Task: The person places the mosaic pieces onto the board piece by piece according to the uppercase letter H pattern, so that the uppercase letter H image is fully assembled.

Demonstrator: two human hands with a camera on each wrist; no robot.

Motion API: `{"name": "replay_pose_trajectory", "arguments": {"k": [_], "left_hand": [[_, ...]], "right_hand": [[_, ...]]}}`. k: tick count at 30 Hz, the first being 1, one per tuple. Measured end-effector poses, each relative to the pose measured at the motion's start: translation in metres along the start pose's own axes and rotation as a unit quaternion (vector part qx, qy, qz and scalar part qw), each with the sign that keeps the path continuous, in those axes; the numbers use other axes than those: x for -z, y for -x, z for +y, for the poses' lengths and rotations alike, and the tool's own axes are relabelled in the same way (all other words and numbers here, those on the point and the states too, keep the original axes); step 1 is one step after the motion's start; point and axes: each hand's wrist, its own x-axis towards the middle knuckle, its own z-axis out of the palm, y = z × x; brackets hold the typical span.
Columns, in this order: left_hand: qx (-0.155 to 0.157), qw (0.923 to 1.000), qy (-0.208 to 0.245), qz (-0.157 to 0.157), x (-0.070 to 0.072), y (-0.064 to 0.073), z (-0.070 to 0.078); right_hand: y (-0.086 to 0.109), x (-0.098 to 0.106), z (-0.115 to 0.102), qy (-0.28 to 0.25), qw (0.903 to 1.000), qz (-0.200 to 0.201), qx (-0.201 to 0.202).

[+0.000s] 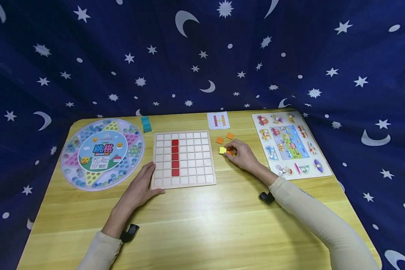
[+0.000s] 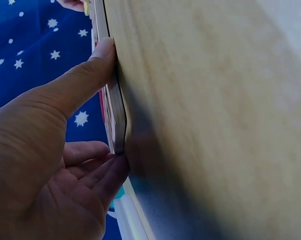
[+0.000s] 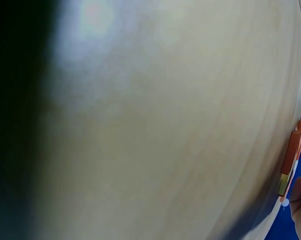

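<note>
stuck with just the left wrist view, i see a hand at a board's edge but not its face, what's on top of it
Observer: The head view shows five red square tiles in one column on the wooden grid board.
Operator: ok and what's loose off to the right of it
Observer: Two orange square tiles lie loose near the right hand.
Operator: anything printed past the board's far edge
Observer: Yes, a small printed card with red and orange columns on a grid.

The table (image 1: 202, 225) is glossy wood-grain, the board (image 1: 183, 156) matt, seemingly wood.
</note>
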Motion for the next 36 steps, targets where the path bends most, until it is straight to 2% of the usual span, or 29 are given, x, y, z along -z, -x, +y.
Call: {"name": "replay_pose_trajectory", "arguments": {"k": [8, 16, 26, 36], "left_hand": [[0.001, 1.0, 0.001, 0.002, 0.0, 0.001, -0.001], [0.003, 1.0, 0.004, 0.0, 0.0, 0.002, -0.001], [0.0, 1.0, 0.006, 0.004, 0.001, 0.003, 0.0], [0.003, 1.0, 0.003, 0.003, 0.0, 0.0, 0.0]], "right_hand": [[-0.002, -0.001, -0.001, -0.002, 1.0, -0.001, 0.008], [-0.005, -0.006, -0.011, 0.001, 0.9996, -0.009, 0.028], [-0.02, -0.02, -0.04, -0.006, 0.9982, -0.028, 0.052], [-0.037, -0.051, -0.071, -0.054, 0.9943, -0.051, 0.076]]}}
